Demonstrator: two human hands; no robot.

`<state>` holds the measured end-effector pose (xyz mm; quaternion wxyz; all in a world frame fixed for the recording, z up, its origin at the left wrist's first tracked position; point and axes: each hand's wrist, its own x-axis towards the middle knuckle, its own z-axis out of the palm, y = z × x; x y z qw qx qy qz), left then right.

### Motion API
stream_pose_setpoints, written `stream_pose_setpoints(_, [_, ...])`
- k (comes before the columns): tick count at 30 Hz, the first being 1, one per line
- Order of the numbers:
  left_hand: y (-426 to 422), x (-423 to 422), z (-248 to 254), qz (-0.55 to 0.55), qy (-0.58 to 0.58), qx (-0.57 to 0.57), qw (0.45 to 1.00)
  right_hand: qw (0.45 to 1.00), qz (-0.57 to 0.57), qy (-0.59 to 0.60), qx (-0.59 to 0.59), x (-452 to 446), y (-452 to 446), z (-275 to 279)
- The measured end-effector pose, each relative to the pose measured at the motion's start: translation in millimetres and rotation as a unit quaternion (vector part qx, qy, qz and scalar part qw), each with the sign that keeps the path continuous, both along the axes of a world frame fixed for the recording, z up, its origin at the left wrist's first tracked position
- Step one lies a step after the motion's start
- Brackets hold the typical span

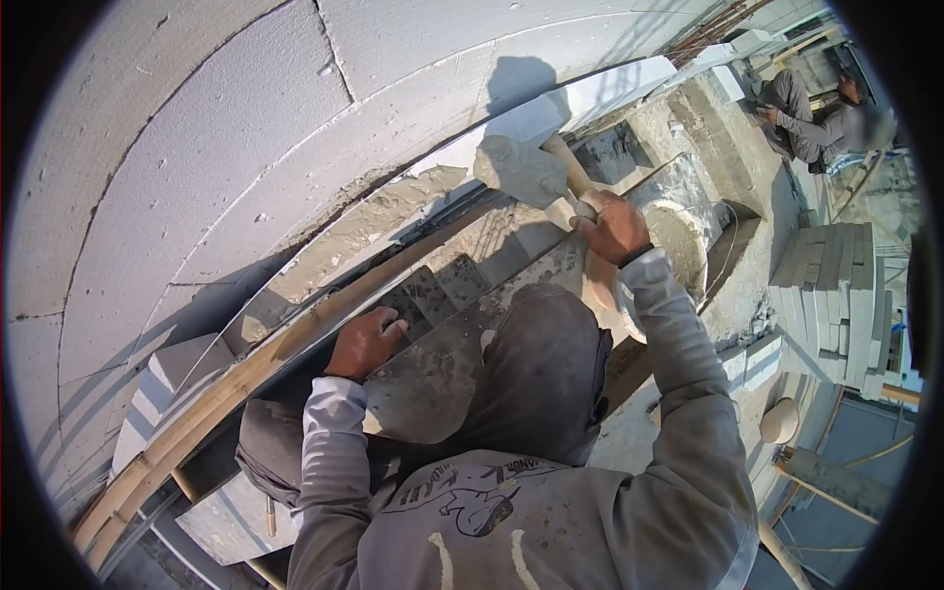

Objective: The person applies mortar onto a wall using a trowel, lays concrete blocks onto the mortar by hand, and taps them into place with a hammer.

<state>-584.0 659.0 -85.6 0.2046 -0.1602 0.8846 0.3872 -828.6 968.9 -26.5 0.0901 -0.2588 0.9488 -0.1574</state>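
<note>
My right hand (618, 228) is closed around the handle of a trowel (521, 169). Grey mortar covers its blade, which is over the low wall of white blocks. Just beyond that hand stands a bucket (700, 258) with wet mortar inside. Along the top of the low wall runs a bed of mortar (339, 246), left of the trowel. My left hand (362, 344) is beside the long wooden beam (285, 346), its fingers curled in; whether anything is inside them is hidden. My bent knee (541, 344) is between my hands.
A tall white block wall (226, 128) curves along the left and far side. Stacked blocks (831, 300) stand at the right. Another person (821, 123) crouches at the far right. Dark gaps lie beside the beam, and a plank (231, 521) is at lower left.
</note>
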Motion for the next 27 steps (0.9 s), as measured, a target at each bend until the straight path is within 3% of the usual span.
stream_pose_setpoints(4, [-3, 13, -2, 0.019, 0.018, -0.004, 1.0, 0.991, 0.044, 0.123, 0.027, -30, -42, -48])
stream_pose_setpoints(6, [-2, 16, 2, 0.026, 0.005, -0.009, 1.0, 0.962, 0.108, 0.207, 0.138, -45, -52, -53])
stream_pose_setpoints(7, [-1, 17, 5, 0.036, -0.006, 0.002, 0.999, 0.953, 0.123, 0.243, 0.133, -54, -49, -55])
stream_pose_setpoints(12, [8, 11, 5, 0.033, 0.02, -0.016, 0.999, 0.945, 0.09, 0.285, 0.131, -68, -33, -57])
stream_pose_setpoints(14, [9, 6, 5, 0.034, -0.031, 0.019, 0.999, 0.944, 0.083, 0.297, 0.12, -68, -34, -59])
stream_pose_setpoints(18, [8, 4, 5, 0.046, -0.016, 0.039, 0.998, 0.936, 0.083, 0.328, 0.101, -74, -30, -64])
stream_pose_setpoints(22, [8, 7, 5, 0.023, -0.013, 0.002, 1.0, 0.943, 0.059, 0.292, 0.148, -73, -28, -51])
stream_pose_setpoints(26, [8, 2, 10, 0.029, -0.024, 0.018, 0.999, 0.959, -0.05, 0.213, 0.181, -64, -47, -39])
stream_pose_setpoints(27, [8, 2, 8, 0.028, -0.023, 0.019, 0.999, 0.98, -0.121, 0.08, 0.134, -63, -51, -42])
